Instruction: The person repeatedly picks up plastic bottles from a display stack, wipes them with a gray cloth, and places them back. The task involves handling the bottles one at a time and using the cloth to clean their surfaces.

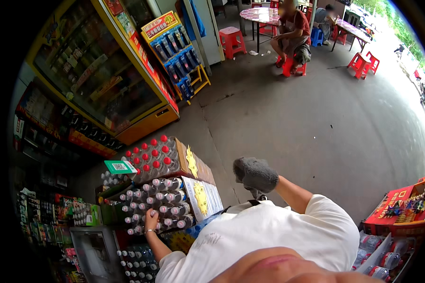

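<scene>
My left hand, with a bracelet at the wrist, has its fingers around the pale cap of a dark-drink bottle. That bottle is one of several standing in rows in an open cardboard carton with a yellow starburst label. Thick grey fuzzy cloth, perhaps a mitt, covers my right hand in front of my chest, apart from the bottles. Its fingers are hidden inside. Beyond the first carton, clear bottles with red caps fill a brown carton.
A green card with a printed code stands by the red caps. A glass-door drinks fridge and a blue-and-yellow display rack line the left. Ahead, a person sits on a red stool. Bottled packs sit at lower right.
</scene>
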{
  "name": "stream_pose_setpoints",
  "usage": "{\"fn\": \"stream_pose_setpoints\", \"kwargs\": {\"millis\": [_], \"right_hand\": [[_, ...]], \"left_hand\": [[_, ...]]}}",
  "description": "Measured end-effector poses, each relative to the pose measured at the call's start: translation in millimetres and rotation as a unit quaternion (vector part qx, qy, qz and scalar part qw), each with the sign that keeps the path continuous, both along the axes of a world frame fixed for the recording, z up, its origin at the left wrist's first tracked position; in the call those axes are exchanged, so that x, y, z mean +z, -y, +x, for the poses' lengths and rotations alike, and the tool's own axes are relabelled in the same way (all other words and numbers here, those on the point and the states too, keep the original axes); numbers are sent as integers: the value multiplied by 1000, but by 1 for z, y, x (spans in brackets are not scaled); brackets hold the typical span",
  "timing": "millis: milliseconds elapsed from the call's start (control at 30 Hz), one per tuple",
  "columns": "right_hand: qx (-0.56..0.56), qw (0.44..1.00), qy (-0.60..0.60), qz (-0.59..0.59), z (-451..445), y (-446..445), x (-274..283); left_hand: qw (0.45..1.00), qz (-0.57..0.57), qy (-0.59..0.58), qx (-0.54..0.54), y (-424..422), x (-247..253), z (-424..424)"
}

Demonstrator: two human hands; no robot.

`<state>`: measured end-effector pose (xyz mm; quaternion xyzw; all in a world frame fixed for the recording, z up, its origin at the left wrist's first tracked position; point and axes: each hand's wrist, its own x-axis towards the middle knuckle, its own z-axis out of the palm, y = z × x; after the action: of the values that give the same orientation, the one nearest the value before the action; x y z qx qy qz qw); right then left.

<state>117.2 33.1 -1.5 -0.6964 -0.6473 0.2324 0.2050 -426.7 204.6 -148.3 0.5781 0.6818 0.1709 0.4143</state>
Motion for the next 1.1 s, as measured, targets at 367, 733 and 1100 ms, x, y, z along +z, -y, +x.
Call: {"fn": "stream_pose_setpoints", "kwargs": {"millis": [367,733,1100], "right_hand": [[39,835,-494,239,33,-25,-22],[176,877,-368,254,-91,-52,39],[130,868,-446,176,-37,-34,21]], "left_hand": [[925,327,-171,92,22,100,38],[862,448,169,-167,78,220,262],[863,403,141,-270,103,208,353]]}}
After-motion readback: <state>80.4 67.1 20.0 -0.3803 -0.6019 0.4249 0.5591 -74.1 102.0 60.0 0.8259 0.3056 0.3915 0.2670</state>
